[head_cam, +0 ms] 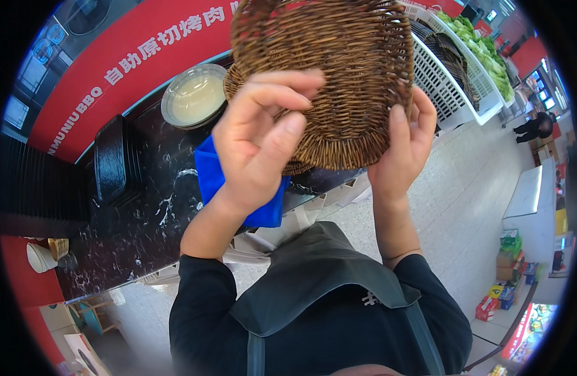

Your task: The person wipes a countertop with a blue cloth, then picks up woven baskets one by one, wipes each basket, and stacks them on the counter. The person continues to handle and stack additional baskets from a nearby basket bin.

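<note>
A brown wicker basket (345, 84) is held up before me, tilted, over the edge of the dark marbled counter. My right hand (401, 145) grips its right rim, thumb on the near face. My left hand (265, 141) is in front of the basket's left part, fingers apart and curved, with nothing between thumb and fingers; whether its back touches the wicker I cannot tell. Behind and below, another wicker piece (232, 82) shows partly, mostly hidden. A blue cloth (211, 169) lies on the counter under my left wrist.
Bowls, the top one holding cloudy liquid (194, 96), stand on the marbled counter (166, 197) by a red panel. Black trays (112, 160) stand stacked on edge at left. White plastic crates (441, 80), one with lettuce (486, 51), are at upper right. A person (533, 128) is far right.
</note>
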Demonstrator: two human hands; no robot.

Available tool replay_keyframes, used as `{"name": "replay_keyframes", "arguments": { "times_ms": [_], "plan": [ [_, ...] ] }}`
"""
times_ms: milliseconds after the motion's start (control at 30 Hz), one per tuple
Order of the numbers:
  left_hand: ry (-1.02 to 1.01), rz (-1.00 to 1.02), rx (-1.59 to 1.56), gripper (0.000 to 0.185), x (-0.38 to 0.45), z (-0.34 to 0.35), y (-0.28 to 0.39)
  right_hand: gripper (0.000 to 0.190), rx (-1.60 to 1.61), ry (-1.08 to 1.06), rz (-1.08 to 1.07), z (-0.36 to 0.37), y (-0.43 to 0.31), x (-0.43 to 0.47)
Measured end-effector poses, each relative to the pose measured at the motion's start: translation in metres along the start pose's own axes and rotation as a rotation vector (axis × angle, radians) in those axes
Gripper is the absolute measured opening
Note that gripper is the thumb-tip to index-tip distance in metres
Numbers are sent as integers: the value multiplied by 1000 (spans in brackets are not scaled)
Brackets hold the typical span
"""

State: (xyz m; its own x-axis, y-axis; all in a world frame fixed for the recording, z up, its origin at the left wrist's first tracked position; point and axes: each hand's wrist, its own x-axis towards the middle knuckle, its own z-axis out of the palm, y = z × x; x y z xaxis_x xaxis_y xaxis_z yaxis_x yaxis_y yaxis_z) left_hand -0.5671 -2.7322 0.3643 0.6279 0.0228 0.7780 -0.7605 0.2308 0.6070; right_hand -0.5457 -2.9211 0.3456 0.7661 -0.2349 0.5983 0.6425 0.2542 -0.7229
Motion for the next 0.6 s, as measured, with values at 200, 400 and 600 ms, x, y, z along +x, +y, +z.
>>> {"name": "replay_keyframes", "arguments": {
  "times_ms": [200, 400, 600],
  "plan": [
    [349, 151, 205, 23, 26, -41, -12, 39, 301, -34, 374, 7, 24, 16],
    [353, -65, 139, 29, 34, -58, -23, 43, -406, -251, 36, 18, 70, 5],
    [303, -6, 217, 31, 32, -53, -20, 31, -786, -415, -235, 7, 75, 3]
  ]
}}
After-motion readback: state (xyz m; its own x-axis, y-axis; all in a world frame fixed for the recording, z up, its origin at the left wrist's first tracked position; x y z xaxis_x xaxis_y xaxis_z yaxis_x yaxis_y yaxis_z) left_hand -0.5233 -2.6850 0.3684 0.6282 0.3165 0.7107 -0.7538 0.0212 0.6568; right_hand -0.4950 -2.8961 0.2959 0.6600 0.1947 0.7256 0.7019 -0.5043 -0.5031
